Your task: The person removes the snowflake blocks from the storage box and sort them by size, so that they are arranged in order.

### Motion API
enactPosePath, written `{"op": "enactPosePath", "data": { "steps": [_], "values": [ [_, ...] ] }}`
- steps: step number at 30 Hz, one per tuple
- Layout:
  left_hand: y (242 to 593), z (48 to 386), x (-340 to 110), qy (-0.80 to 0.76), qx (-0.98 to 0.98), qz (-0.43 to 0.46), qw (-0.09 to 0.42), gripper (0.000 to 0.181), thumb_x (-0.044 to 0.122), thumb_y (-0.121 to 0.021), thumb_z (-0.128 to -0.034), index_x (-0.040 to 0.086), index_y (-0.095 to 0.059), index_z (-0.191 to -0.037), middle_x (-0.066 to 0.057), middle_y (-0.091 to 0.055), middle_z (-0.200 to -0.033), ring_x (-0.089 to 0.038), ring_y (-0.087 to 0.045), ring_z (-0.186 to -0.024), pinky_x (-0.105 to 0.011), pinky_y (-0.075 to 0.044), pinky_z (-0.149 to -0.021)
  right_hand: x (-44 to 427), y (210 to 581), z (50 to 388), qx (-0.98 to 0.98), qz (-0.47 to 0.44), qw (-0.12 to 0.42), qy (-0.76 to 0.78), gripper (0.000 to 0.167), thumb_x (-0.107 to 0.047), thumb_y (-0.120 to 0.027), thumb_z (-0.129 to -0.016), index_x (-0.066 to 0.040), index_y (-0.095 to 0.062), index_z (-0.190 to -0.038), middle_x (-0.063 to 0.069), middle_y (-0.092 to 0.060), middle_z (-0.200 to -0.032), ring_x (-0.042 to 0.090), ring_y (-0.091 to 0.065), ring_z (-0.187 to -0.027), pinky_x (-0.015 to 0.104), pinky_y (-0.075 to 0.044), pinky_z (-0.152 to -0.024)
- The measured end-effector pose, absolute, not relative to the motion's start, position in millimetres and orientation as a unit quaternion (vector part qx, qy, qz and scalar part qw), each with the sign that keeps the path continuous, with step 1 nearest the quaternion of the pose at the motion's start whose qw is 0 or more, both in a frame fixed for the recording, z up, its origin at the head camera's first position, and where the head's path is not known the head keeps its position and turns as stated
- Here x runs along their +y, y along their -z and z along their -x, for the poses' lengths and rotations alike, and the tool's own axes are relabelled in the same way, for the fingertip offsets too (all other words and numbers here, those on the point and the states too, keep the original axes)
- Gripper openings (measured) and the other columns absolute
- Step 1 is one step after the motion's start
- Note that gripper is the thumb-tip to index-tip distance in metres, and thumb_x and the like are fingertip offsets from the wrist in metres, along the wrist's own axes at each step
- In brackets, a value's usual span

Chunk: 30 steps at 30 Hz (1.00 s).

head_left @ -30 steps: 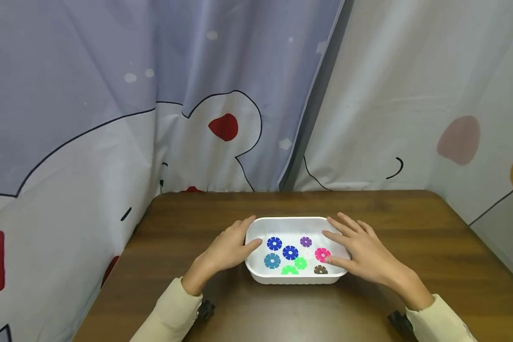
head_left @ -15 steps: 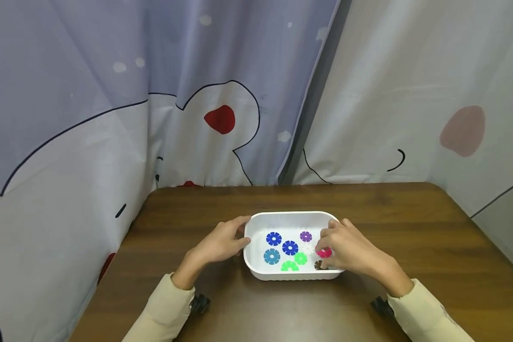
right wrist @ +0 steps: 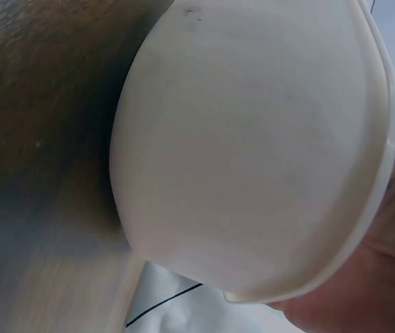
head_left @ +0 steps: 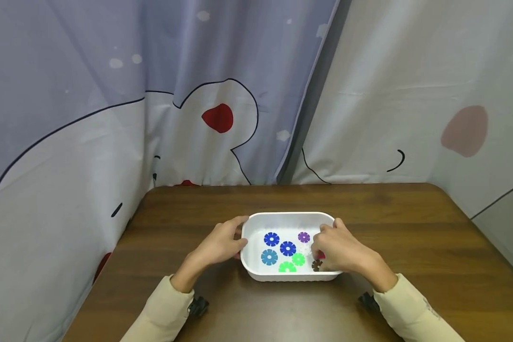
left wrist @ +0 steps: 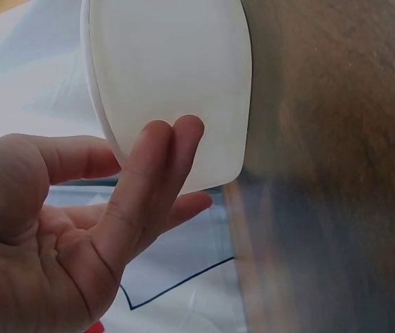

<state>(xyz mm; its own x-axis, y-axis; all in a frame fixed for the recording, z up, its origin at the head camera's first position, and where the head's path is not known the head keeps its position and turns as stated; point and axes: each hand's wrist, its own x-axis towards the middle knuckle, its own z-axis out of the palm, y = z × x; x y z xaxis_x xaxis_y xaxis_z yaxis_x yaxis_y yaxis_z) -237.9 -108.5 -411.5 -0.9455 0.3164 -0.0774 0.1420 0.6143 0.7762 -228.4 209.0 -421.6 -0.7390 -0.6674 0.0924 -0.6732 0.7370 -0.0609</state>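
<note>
A white plastic tray point(head_left: 290, 276) stands on the wooden table, holding several flower-shaped notched discs. My left hand point(head_left: 220, 243) rests at its left end; in the left wrist view the thumb is at the rim and fairly straight fingers point(left wrist: 183, 139) lie against the outer wall. My right hand point(head_left: 339, 249) reaches over the right end with fingers bent down onto a pink disc point(head_left: 320, 255). Those fingertips are hidden, so a grip on it cannot be seen. Beside them lie a brown disc point(head_left: 317, 265) and a purple disc point(head_left: 304, 237).
Blue discs point(head_left: 288, 248), a teal disc point(head_left: 269, 257) and green discs point(head_left: 298, 259) lie in the tray's left and middle. Brown table point(head_left: 188, 204) surrounds it. Printed curtains point(head_left: 196, 142) hang behind and at both sides.
My right hand has come down into the tray, its spread fingers now bent over the pink disc. My left hand has moved from over the left rim to the tray's outer side.
</note>
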Motion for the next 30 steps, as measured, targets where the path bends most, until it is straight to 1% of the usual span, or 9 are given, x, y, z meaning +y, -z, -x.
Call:
{"op": "enactPosePath", "data": {
  "steps": [5, 9, 12, 14, 17, 19, 20, 25, 30],
  "values": [
    [413, 238, -108, -0.42, 0.893, -0.126, 0.099, 0.062, -0.003, -0.067, -0.0956, -0.004, -0.048, -0.155, -0.029, -0.069, -0.13, -0.027, -0.076, -0.092, -0.032, -0.064, -0.062, 210, 424, 230, -0.933, -0.351, 0.026, -0.069, 0.038, -0.022, -0.097, -0.066, -0.027, -0.06, -0.062, -0.021, -0.048, -0.062, 0.009, -0.043, -0.078, 0.041, -0.028, -0.08],
    [412, 240, -106, -0.421, 0.894, -0.126, 0.091, 0.062, -0.002, -0.066, -0.0956, -0.004, -0.047, -0.155, -0.03, -0.069, -0.13, -0.026, -0.076, -0.092, -0.033, -0.065, -0.065, 216, 419, 231, -0.929, -0.344, 0.006, -0.137, 0.043, -0.027, -0.099, -0.069, -0.029, -0.056, -0.064, -0.023, -0.048, -0.063, 0.005, -0.043, -0.076, 0.041, -0.026, -0.083],
    [412, 240, -104, -0.418, 0.895, -0.125, 0.092, 0.061, -0.001, -0.067, -0.0963, -0.004, -0.048, -0.154, -0.03, -0.068, -0.132, -0.026, -0.076, -0.091, -0.034, -0.065, -0.065, 226, 410, 231, -0.918, -0.337, 0.0, -0.208, 0.039, -0.024, -0.095, -0.076, -0.029, -0.057, -0.071, -0.023, -0.054, -0.067, 0.003, -0.048, -0.073, 0.039, -0.027, -0.084],
    [412, 240, -103, -0.416, 0.896, -0.124, 0.097, 0.062, -0.001, -0.068, -0.0964, -0.004, -0.048, -0.154, -0.031, -0.067, -0.133, -0.026, -0.076, -0.091, -0.034, -0.065, -0.065, 237, 404, 232, -0.907, -0.327, -0.003, -0.265, 0.033, -0.02, -0.091, -0.082, -0.026, -0.058, -0.077, -0.02, -0.061, -0.072, 0.003, -0.054, -0.072, 0.036, -0.035, -0.083],
    [413, 239, -102, -0.416, 0.896, -0.122, 0.1, 0.062, -0.001, -0.068, -0.0958, -0.003, -0.048, -0.154, -0.031, -0.066, -0.135, -0.026, -0.076, -0.09, -0.034, -0.065, -0.065, 259, 395, 234, -0.888, -0.299, -0.015, -0.349, 0.023, -0.013, -0.083, -0.091, -0.019, -0.06, -0.088, -0.008, -0.071, -0.08, 0.007, -0.064, -0.073, 0.027, -0.049, -0.076],
    [413, 238, -103, -0.415, 0.897, -0.12, 0.096, 0.062, -0.001, -0.068, -0.0954, -0.002, -0.048, -0.154, -0.03, -0.066, -0.134, -0.026, -0.075, -0.089, -0.034, -0.065, -0.064, 273, 391, 237, -0.88, -0.278, -0.025, -0.384, 0.017, -0.01, -0.078, -0.096, -0.014, -0.061, -0.095, 0.0, -0.073, -0.083, 0.011, -0.068, -0.075, 0.025, -0.053, -0.067],
    [414, 238, -104, -0.414, 0.898, -0.118, 0.094, 0.062, -0.001, -0.068, -0.0954, -0.002, -0.049, -0.154, -0.03, -0.067, -0.134, -0.025, -0.075, -0.088, -0.034, -0.065, -0.064, 280, 389, 239, -0.88, -0.268, -0.027, -0.391, 0.015, -0.01, -0.076, -0.097, -0.013, -0.061, -0.098, 0.001, -0.073, -0.084, 0.012, -0.069, -0.076, 0.026, -0.054, -0.068],
    [415, 238, -108, -0.411, 0.901, -0.114, 0.082, 0.062, -0.001, -0.069, -0.0947, -0.001, -0.05, -0.153, -0.029, -0.069, -0.132, -0.023, -0.074, -0.085, -0.033, -0.064, -0.063, 307, 386, 250, -0.892, -0.237, -0.015, -0.384, 0.011, -0.01, -0.071, -0.101, -0.01, -0.06, -0.102, -0.002, -0.067, -0.079, 0.011, -0.066, -0.076, 0.028, -0.054, -0.067],
    [415, 240, -107, -0.412, 0.9, -0.12, 0.079, 0.061, -0.002, -0.069, -0.0943, -0.002, -0.051, -0.153, -0.029, -0.069, -0.13, -0.023, -0.074, -0.084, -0.032, -0.063, -0.062, 324, 392, 257, -0.894, -0.225, -0.018, -0.388, 0.01, -0.005, -0.069, -0.101, -0.004, -0.06, -0.106, 0.0, -0.07, -0.083, 0.011, -0.068, -0.079, 0.029, -0.058, -0.071]
  ]
}}
